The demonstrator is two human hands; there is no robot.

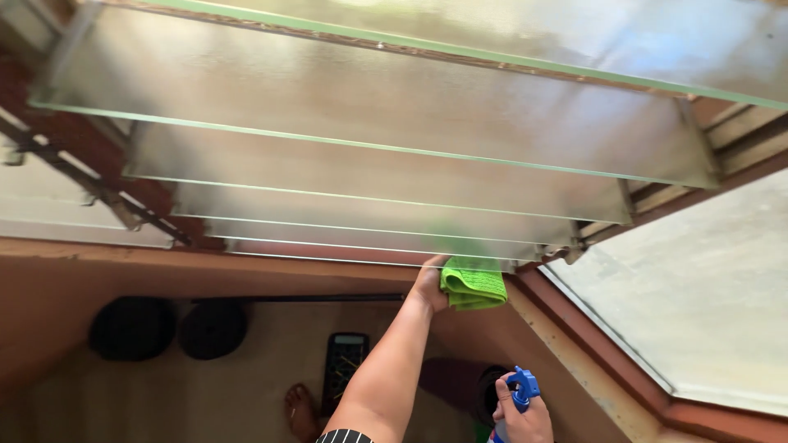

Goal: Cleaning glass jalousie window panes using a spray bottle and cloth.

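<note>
The left hand [429,287] reaches up and holds a green cloth [474,284]. The fingers are closed around one end of it, and the rest of the cloth sticks out to the right of the hand. The cloth is folded into a thick pad, likely so it is easy to grip and push flat. It is bright green and looks soft and a bit fuzzy. It presses against the lowest of the glass slats [369,246], right at the slat's near edge.

The glass slats sit one above another, going up and away from the left hand. They are tilted open, so each one shows its flat face. The glass is cloudy and bumpy, and you cannot see clearly through it. Each slat has a thin pale green edge.

The right hand [524,418] is low down, below and to the right of the left hand. It is wrapped around a spray bottle [519,392] with a blue top. The bottle is held upright, close to the body, ready to hand. Only the top of it shows.

Far below the hands, a bare foot [300,410] stands on the floor [205,394], near a dark flat device [345,361] with a screen.
</note>
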